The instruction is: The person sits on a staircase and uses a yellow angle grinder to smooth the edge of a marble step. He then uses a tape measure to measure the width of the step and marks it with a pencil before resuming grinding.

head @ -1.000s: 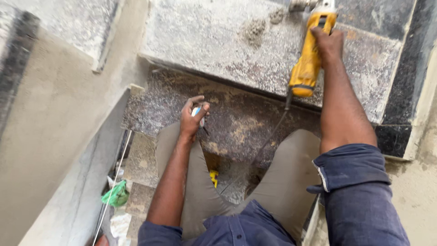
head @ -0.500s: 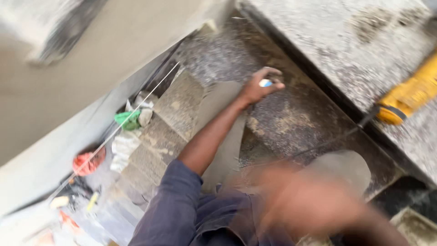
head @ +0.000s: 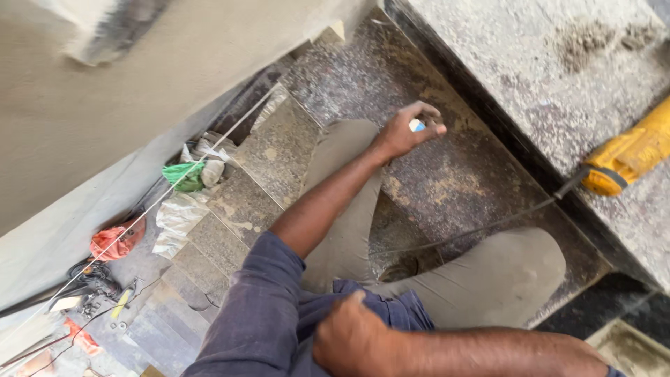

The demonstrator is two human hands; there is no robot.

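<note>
While seated on a speckled granite stair step [head: 447, 181], holding out the left hand [head: 403, 132] above the left knee, grip pinched around a small blue-and-white object [head: 417, 126] between thumb and fingertips; too small to tell what kind. Right hand [head: 352, 338] drawn in against the dark blue shirt [head: 258, 307] at the waist, fingers curled; cannot tell whether anything sits inside that grip. Lying untouched on the upper grey stone slab [head: 530, 77], well apart from both hands, a yellow power tool [head: 628, 157], black cord [head: 481, 227] trailing across the step. Lower down the stairs, green cloth [head: 183, 173], crumpled white bags [head: 178, 216], a red rag [head: 112, 241].
</note>
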